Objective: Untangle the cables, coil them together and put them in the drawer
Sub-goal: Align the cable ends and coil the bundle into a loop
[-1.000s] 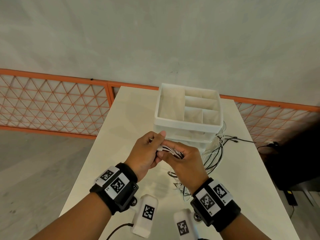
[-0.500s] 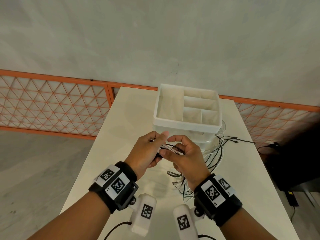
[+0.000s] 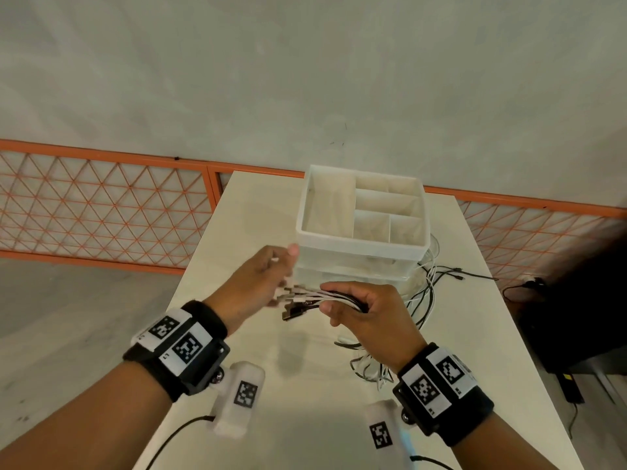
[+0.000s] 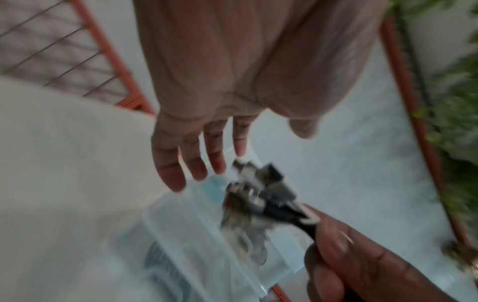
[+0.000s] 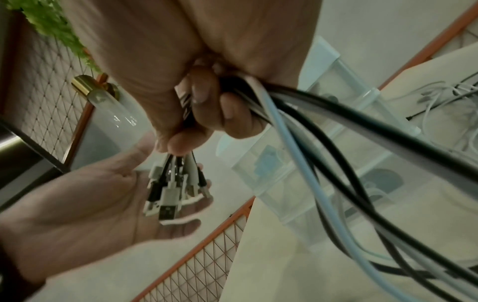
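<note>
My right hand (image 3: 353,307) grips a bundle of black and white cables (image 3: 325,298) near their plug ends (image 5: 169,193), which stick out to the left. The rest of the cables (image 3: 422,293) trails down to the table and round the right side of the drawer unit (image 3: 359,245). My left hand (image 3: 261,283) is open with straight fingers (image 4: 181,163), palm facing the plug ends (image 4: 261,183), just beside them; whether it touches them I cannot tell. The unit is white with clear drawers (image 5: 297,163) and an open divided tray on top.
The white table (image 3: 237,232) stands against a grey wall with an orange mesh fence (image 3: 101,205) behind it. Loose cable ends (image 3: 458,274) lie right of the unit. A dark object (image 3: 576,317) stands on the floor at the right.
My left hand has let go of the cable ends and opened flat. The right hand has drawn the bundle slightly right, and its plug ends now stand free.
</note>
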### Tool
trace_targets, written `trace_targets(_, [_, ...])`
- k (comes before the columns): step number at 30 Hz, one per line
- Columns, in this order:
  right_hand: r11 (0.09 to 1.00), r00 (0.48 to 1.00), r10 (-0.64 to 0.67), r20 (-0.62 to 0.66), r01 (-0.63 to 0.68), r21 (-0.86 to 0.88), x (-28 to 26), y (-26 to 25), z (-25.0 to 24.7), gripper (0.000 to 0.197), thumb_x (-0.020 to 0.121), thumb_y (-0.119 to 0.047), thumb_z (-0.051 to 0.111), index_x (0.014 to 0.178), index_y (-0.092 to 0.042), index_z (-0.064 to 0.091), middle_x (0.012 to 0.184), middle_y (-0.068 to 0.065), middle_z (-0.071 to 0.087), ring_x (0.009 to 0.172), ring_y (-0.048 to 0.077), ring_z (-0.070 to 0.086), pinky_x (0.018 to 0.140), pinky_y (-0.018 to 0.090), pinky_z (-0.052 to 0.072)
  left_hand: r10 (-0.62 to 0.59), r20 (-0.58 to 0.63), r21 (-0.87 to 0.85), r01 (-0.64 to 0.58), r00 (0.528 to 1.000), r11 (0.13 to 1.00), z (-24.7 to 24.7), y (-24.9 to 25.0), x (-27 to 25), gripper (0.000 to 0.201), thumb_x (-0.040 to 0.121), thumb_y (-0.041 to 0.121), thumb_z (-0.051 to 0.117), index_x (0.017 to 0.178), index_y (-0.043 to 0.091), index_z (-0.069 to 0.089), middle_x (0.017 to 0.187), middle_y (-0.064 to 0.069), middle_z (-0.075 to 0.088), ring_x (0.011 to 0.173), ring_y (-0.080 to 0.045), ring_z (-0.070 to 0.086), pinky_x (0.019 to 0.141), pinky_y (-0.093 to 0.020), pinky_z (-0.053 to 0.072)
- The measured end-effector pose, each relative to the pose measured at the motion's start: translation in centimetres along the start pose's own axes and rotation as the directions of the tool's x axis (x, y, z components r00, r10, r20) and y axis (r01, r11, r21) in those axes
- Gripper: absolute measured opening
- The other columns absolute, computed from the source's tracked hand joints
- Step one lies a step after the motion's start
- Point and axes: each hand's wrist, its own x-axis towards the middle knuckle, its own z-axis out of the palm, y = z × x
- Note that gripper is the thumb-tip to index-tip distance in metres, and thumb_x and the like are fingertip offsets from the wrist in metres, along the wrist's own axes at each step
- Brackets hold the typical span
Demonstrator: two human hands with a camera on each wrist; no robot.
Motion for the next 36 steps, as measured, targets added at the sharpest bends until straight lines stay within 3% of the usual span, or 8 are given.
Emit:
trace_targets(3, [0.996, 0.996, -0.068, 0.058, 0.071, -0.052, 0.3, -0.5, 0.2, 0.016, 0.086, -0.022, 0.078, 0.102, -0.028, 0.078, 0.074, -0.005, 0.076, 0.078, 0.023, 0.073, 0.077, 0.036, 0.062, 0.246, -0.022, 0.246, -0.233, 0.969, 0.941, 0.3, 2.3, 0.2, 0.057, 0.089, 0.069, 0.032, 0.123, 0.030, 0.056, 0.120, 0.011, 0.064, 0.114, -0.009, 0.057, 0.100, -0.033, 0.044])
trace_targets(7, [0.967, 0.975, -0.221, 0.024, 0.222, -0.121, 1.1, -1.1, 0.8, 0.018, 0.084, -0.004, 0.074, 0.079, -0.021, 0.076, 0.065, -0.008, 0.072, 0.065, 0.003, 0.070, 0.064, 0.019, 0.054, 0.268, 0.246, 0.382, -0.348, 0.931, 0.856, 4.0, 3.8, -0.3, 0.064, 0.095, 0.066, 0.021, 0.101, 0.021, 0.065, 0.096, 0.000, 0.072, 0.089, -0.014, 0.067, 0.088, -0.036, 0.053])
trace_targets(11, [0.960, 0.966, -0.260, 0.011, 0.260, -0.103, 0.8, -1.8, 0.9, 0.020, 0.083, 0.006, 0.067, 0.071, -0.009, 0.074, 0.064, 0.000, 0.074, 0.059, 0.006, 0.069, 0.058, 0.017, 0.050, 0.237, 0.192, 0.426, -0.298, 0.952, 0.854, 4.7, 3.6, 0.0, 0.068, 0.095, 0.069, 0.017, 0.079, 0.021, 0.062, 0.075, -0.004, 0.071, 0.048, -0.006, 0.060, 0.060, -0.025, 0.052])
trace_targets(18, [0.939, 0.942, -0.335, 0.005, 0.335, -0.080, 0.6, -1.6, -2.0, 0.027, 0.088, -0.028, 0.076, 0.109, -0.044, 0.069, 0.056, -0.012, 0.059, 0.053, 0.006, 0.049, 0.056, 0.018, 0.041, 0.082, 0.285, 0.475, -0.215, 0.955, 0.853, 1.9, 4.1, 1.1, 0.077, 0.093, 0.070, 0.023, 0.063, 0.012, 0.064, 0.045, 0.007, 0.046, 0.038, -0.004, 0.041, 0.051, -0.017, 0.037])
trace_targets(22, [0.760, 0.805, -0.592, -0.017, 0.551, -0.345, 1.0, -0.1, -2.5, 0.024, 0.098, -0.034, 0.061, 0.117, -0.029, 0.075, 0.069, 0.003, 0.069, 0.061, 0.015, 0.059, 0.060, 0.032, 0.052, -0.061, 0.456, 0.264, -0.070, 0.888, 0.962, 1.5, 3.8, 1.1, 0.062, 0.096, 0.063, 0.034, 0.075, 0.009, 0.057, 0.052, 0.006, 0.038, 0.048, -0.011, 0.034, 0.053, -0.021, 0.038])
trace_targets(28, [0.674, 0.753, -0.657, -0.020, 0.576, -0.463, 1.3, 1.3, -1.9, 0.027, 0.101, -0.030, 0.054, 0.116, -0.021, 0.074, 0.071, 0.000, 0.062, 0.061, 0.016, 0.057, 0.056, 0.038, 0.052, -0.136, 0.491, 0.179, 0.052, 0.861, 0.982, 1.5, 3.4, 1.4, 0.044, 0.099, 0.044, 0.048, 0.075, 0.009, 0.060, 0.064, -0.001, 0.056, 0.050, -0.011, 0.051, 0.055, -0.024, 0.048])
trace_targets(33, [0.724, 0.809, -0.583, 0.075, 0.559, -0.404, 1.1, 1.5, -1.8, 0.032, 0.104, -0.030, 0.048, 0.133, -0.025, 0.061, 0.095, -0.003, 0.075, 0.086, 0.016, 0.071, 0.076, 0.038, 0.059, -0.098, 0.443, 0.285, -0.036, 0.891, 0.958, 1.2, 3.8, 1.5, 0.043, 0.101, 0.043, 0.047, 0.075, 0.011, 0.059, 0.059, 0.004, 0.039, 0.047, -0.009, 0.030, 0.048, -0.022, 0.028])
trace_targets(36, [0.797, 0.868, -0.494, 0.053, 0.477, -0.371, 0.8, 1.4, -3.4, 0.029, 0.106, -0.023, 0.047, 0.129, -0.021, 0.064, 0.073, -0.024, 0.066, 0.068, -0.002, 0.063, 0.067, 0.011, 0.047, -0.013, 0.364, 0.219, -0.072, 0.931, 0.973, 0.6, 4.2, 1.8, 0.042, 0.100, 0.042, 0.049, 0.073, 0.012, 0.061, 0.054, 0.008, 0.040, 0.048, -0.009, 0.029, 0.050, -0.024, 0.026])
